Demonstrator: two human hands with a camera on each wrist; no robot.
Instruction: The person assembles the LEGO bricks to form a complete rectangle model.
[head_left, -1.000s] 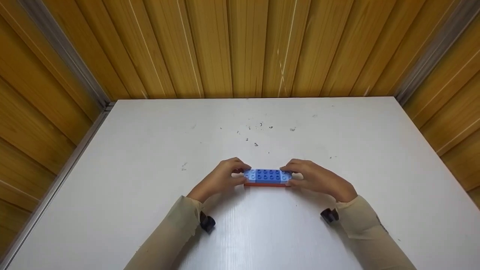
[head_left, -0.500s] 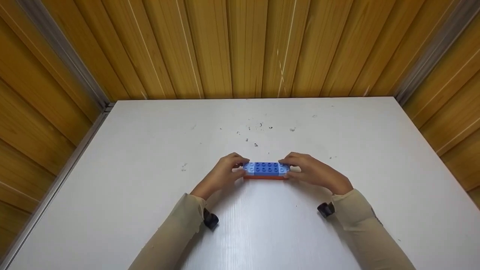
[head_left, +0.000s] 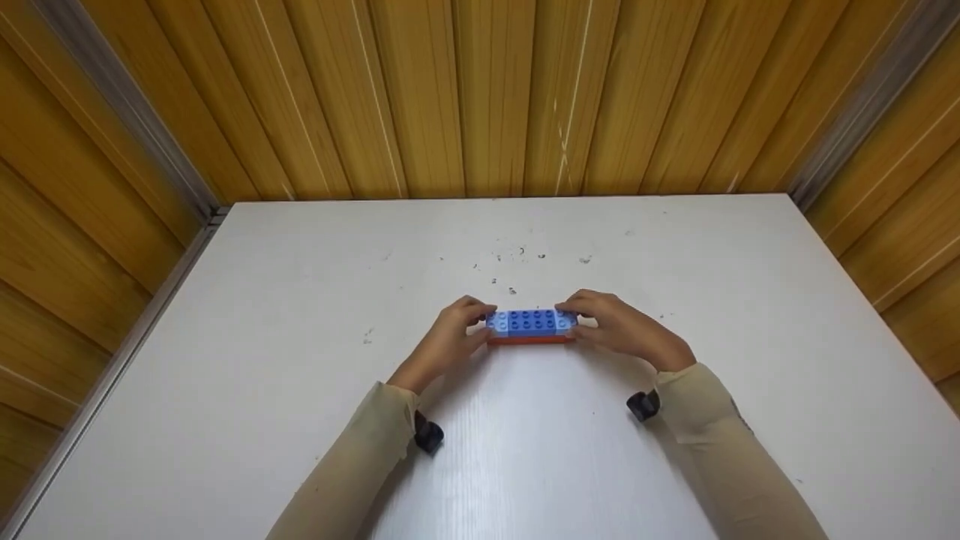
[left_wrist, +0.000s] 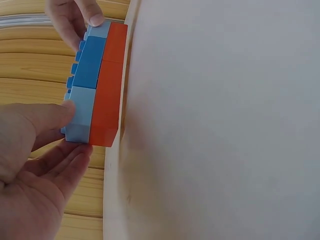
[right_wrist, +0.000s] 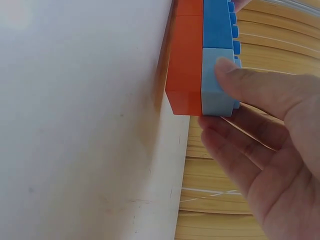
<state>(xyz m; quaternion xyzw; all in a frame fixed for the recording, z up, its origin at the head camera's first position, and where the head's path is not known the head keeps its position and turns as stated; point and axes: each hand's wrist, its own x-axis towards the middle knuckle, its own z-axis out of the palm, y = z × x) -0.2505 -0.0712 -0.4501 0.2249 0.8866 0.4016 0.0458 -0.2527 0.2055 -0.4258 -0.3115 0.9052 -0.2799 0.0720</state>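
Observation:
Both hands hold one bar of toy building bricks by its two ends, low over the white table. Its top layer has a darker blue brick in the middle with a light blue brick at the left end and another light blue brick at the right. Red bricks form the layer underneath. My left hand pinches the left light blue end between thumb and fingers. At the other end my right hand grips the right light blue brick the same way. Studs face up.
The white table has small dark scuff marks beyond the bricks. Yellow wood-look panels stand along its back and sides. A black wrist camera sits at the left cuff, another wrist camera at the right.
The brick bar, held by both hands, has moved away from the person, toward the back of the table. Both hands keep their hold on its ends.

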